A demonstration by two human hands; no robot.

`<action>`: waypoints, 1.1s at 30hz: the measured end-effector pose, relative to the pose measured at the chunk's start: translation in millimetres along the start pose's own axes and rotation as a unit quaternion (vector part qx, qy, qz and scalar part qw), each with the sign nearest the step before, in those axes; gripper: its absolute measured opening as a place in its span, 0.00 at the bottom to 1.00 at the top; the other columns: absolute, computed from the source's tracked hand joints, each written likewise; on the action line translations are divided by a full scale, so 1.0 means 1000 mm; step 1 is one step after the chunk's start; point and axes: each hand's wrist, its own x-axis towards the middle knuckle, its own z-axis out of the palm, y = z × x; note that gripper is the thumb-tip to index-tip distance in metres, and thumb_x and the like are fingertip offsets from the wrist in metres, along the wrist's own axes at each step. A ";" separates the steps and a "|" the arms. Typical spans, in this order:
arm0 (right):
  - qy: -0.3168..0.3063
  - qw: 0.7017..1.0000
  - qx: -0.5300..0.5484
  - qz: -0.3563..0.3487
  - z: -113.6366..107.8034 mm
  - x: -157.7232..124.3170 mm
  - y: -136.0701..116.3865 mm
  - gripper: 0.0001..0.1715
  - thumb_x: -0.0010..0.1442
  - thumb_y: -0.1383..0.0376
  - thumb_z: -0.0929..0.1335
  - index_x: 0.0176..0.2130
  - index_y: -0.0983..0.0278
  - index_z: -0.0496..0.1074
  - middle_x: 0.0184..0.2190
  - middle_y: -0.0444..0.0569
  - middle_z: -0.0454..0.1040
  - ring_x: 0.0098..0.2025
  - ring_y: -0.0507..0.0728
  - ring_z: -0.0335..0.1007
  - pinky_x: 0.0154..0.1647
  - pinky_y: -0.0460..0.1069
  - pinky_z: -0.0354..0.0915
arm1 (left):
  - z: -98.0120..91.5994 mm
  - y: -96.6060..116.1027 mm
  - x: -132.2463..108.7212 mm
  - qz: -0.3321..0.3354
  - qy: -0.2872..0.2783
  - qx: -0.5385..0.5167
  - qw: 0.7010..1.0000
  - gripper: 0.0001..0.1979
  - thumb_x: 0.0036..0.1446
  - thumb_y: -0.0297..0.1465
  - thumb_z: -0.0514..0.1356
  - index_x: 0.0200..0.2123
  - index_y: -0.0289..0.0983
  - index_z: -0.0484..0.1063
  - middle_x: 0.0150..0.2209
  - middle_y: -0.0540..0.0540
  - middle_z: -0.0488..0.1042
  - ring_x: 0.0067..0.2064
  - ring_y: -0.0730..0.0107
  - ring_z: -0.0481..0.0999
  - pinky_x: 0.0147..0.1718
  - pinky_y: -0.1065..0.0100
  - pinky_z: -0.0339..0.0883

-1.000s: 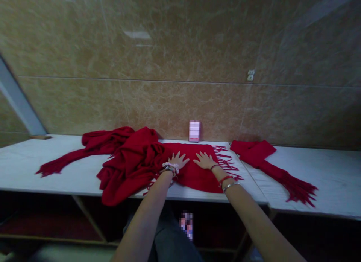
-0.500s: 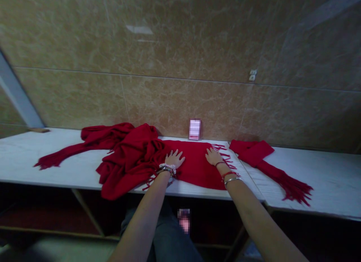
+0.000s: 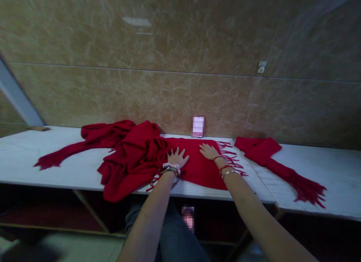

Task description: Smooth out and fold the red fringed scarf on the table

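A red fringed scarf (image 3: 197,171) lies partly flat on the white tabletop (image 3: 70,171), its tassels pointing right. My left hand (image 3: 177,157) rests on the flat part with fingers spread, beside the bunched cloth. Also on the flat part, near the tasselled end, my right hand (image 3: 208,151) lies with its fingers stretched toward the left. Left of my hands, a crumpled heap of red cloth (image 3: 132,156) spreads over the table, one fringed end trailing left. Whether the heap is one scarf or more, I cannot tell.
A folded red scarf (image 3: 258,147) with a loose fringed tail lies at the right. Against the tiled wall (image 3: 158,96) leans a small blurred rectangle (image 3: 198,127). A socket (image 3: 262,67) sits on the wall. Dark open shelves (image 3: 50,213) run below the tabletop.
My right hand has slid left across the flat cloth, away from the tassels. My left hand stays spread at nearly the same place on the cloth. The view has shifted slightly.
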 end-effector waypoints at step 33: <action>0.067 0.994 -0.036 0.083 -0.013 0.025 0.059 0.18 0.58 0.61 0.62 0.47 0.65 0.63 0.45 0.51 0.65 0.42 0.55 0.65 0.40 0.55 0.64 | 0.007 -0.002 -0.004 -0.022 0.046 -0.014 0.999 0.33 0.50 0.52 0.43 0.57 0.45 0.54 0.60 0.43 0.50 0.59 0.41 0.46 0.53 0.45 0.39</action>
